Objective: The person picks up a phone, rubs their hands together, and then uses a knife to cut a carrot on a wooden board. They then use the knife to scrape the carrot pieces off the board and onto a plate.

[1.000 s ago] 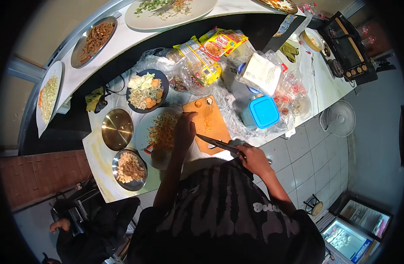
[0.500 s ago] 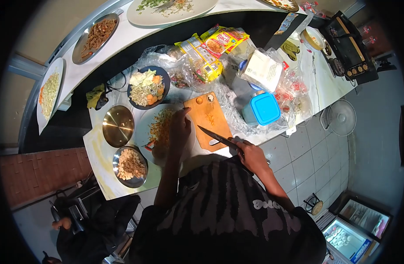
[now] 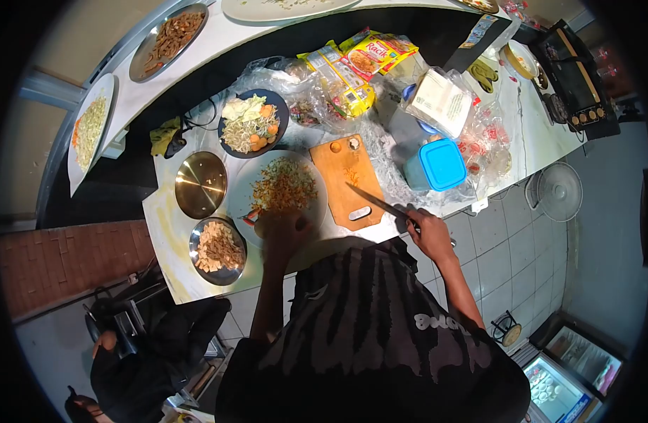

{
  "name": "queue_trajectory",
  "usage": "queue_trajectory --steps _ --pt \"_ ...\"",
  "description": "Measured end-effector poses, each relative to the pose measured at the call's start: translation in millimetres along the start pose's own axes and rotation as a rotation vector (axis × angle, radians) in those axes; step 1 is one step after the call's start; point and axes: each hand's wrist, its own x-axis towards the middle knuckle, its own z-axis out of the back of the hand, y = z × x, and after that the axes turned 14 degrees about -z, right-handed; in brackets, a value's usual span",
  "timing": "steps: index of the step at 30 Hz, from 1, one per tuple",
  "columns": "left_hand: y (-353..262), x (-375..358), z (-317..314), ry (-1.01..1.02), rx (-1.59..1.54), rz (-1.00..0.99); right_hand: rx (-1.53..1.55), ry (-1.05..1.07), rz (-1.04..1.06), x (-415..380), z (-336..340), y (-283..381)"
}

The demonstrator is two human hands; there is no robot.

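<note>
In my right hand point(image 3: 428, 231) is a knife point(image 3: 380, 201), its blade reaching over the wooden cutting board point(image 3: 356, 201). Small orange shreds point(image 3: 351, 175) lie on the board. My left hand point(image 3: 287, 231) is over the near side of a large white plate point(image 3: 315, 185), its fingers bent; shadow hides what they hold, if anything. Chopped orange and pale vegetables point(image 3: 283, 182) are heaped on that plate, with something red point(image 3: 251, 216) at its left.
A steel plate point(image 3: 200, 185), a plate of brown pieces point(image 3: 219, 248) and a dark plate of sprouts point(image 3: 251, 127) stand left. Noodle packets point(image 3: 373, 56), plastic bags and a blue-lidded box point(image 3: 442, 164) lie beyond the board. Another person point(image 3: 148, 359) is at lower left.
My left hand has moved from the board's left edge down to the near side of the white plate. My right hand still grips the knife. The view has shifted slightly.
</note>
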Motion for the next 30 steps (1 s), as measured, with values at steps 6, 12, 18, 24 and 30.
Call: queue_trajectory --steps 6,12,18,24,30 --pt "1 10 -12 -0.278 0.059 0.054 0.021 0.092 0.047 -2 10 5" --pt "-21 19 -6 -0.253 0.087 -0.008 -0.017 0.003 0.009 4 3 10" --pt "-31 65 -9 -0.335 0.091 -0.179 0.147 -0.024 -0.075 1 4 18" --pt "-46 110 -36 -0.295 0.537 -0.432 0.2 -0.057 -0.164 -6 -11 11" --pt "-45 91 -57 -0.136 0.456 -0.528 0.273 -0.003 -0.254 -16 -15 12"
